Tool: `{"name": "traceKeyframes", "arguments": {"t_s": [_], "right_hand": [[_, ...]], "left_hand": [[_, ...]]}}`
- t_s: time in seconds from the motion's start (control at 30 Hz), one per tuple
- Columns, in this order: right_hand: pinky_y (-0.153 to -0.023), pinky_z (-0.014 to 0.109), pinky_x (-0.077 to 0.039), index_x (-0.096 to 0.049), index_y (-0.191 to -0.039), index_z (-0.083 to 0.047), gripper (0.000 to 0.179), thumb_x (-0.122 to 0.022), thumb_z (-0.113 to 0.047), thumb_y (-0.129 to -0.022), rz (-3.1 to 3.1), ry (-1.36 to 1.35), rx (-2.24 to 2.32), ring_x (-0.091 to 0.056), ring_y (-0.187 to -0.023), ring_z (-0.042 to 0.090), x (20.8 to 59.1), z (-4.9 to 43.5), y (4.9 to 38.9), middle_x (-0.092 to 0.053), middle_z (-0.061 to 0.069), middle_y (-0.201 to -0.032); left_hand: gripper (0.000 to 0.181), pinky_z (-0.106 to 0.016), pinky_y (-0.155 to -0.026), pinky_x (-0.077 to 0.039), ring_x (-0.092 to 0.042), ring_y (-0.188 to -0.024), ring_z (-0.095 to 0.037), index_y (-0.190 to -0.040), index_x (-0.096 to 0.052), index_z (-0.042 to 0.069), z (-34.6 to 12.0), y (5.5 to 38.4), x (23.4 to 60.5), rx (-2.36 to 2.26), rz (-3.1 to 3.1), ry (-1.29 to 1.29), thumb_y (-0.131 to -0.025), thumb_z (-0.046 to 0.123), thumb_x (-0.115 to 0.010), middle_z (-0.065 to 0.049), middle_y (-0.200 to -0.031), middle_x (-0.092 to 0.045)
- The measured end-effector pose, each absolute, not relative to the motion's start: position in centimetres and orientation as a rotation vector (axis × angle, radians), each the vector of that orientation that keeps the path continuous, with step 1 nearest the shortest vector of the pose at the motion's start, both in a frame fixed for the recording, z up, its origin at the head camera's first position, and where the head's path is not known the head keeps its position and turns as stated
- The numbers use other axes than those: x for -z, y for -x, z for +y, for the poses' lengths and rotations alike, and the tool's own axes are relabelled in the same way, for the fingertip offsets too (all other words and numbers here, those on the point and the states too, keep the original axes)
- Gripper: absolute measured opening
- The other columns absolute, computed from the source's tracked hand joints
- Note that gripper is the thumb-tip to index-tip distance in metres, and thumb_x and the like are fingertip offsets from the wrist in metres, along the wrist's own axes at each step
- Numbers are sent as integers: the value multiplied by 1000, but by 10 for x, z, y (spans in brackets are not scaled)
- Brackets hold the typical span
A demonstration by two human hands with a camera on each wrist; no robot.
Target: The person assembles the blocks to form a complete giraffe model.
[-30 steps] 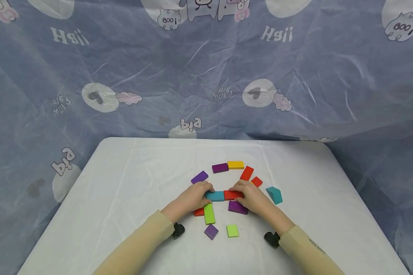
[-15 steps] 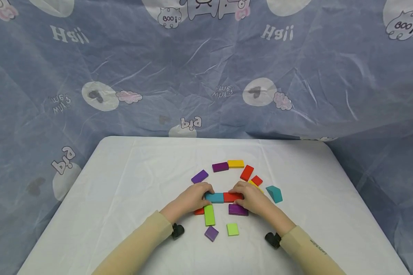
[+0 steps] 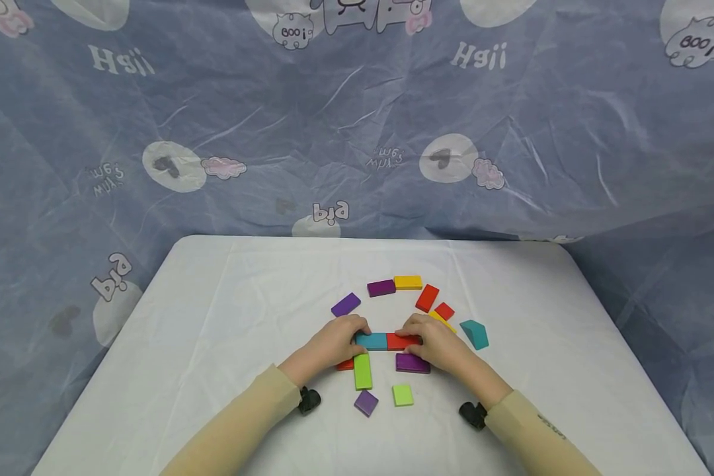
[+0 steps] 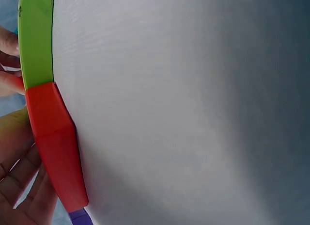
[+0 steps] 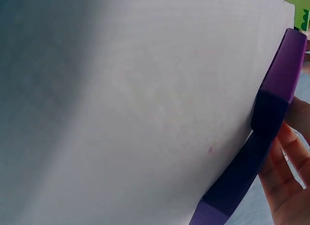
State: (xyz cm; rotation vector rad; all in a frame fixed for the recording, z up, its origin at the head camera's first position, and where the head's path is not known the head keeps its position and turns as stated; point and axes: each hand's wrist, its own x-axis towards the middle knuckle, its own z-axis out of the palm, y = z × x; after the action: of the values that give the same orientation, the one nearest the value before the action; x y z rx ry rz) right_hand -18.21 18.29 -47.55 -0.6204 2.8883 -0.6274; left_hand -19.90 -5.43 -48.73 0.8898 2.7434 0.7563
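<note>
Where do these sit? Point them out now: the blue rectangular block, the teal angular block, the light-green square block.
Blue rectangular block (image 3: pixel 371 342), head view: middle of visible face.
Teal angular block (image 3: pixel 476 335), head view: middle of visible surface.
Light-green square block (image 3: pixel 402 395), head view: face center.

The head view looks forward and down over the counter (image 3: pixel 244 297); both wrist views (low, close) share its surface.

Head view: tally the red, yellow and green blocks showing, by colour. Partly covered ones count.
Red blocks: 4
Yellow blocks: 2
Green blocks: 2
Total: 8, counting only what shows.
</note>
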Motion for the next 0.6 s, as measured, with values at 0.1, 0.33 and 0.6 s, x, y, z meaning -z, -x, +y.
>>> {"name": "traceKeyframes", "arguments": {"t_s": [0.1, 0.33, 0.6], "right_hand": [[-88, 32, -55, -76, -114, -16, 31, -79, -15, -83, 2888, 629, 620, -58, -98, 12, 475, 183, 182, -64, -8, -99], [-93, 38, -55, -72, -120, -13, 36, -78, -19, -85, 2891, 655, 687, -61, -108, 18, 468, 186, 176, -66, -1, -112], [-85, 38, -57, -74, -93, -19, 18, -83, -21, -78, 3044, 679, 634, -59, -99, 16, 456, 200, 151, -65, -7, -95]], "left_hand": [[22, -25, -84, -52, -55, -83, -8, -103, -69, 12, -54, 200, 488, -765, 2743, -878, -85, 19, -79, 1, -99, -67], [22, -24, -82, -52, -55, -82, -8, -102, -69, 12, -55, 200, 487, -787, 2728, -866, -84, 18, -79, 1, -97, -67], [22, -24, -82, -52, -55, -82, -8, -103, -69, 11, -55, 199, 488, -784, 2729, -871, -85, 19, -79, 1, -98, -68]]}}
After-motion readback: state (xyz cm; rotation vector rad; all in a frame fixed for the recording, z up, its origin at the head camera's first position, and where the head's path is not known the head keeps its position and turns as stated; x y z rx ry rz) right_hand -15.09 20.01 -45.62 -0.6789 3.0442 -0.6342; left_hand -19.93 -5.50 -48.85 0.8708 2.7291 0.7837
